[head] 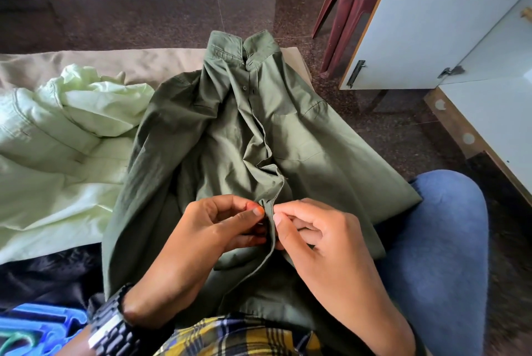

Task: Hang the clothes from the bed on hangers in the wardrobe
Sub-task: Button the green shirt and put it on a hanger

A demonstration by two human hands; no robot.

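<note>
Plaid fabric [230,338] sits closest to the lens, and just beyond it the person's left hand [218,229] and right hand [313,237] meet at the front placket of the olive shirt [288,131]. Fingers of both hands pinch the two placket edges together, apparently working a button. Beyond the fingers, the shirt stretches over the lap and onto the bed [161,59], its collar at the far end. Left of the fingers, a pale green garment [72,131] lies crumpled on the bed, untouched. Nearer and further left, blue hangers [37,327] wait. Right of the fingers and beyond, a white wardrobe door [426,27] stands open. Judging by this, the task is early: no garment sits on a hanger yet, and both still need hanging in the wardrobe
</note>
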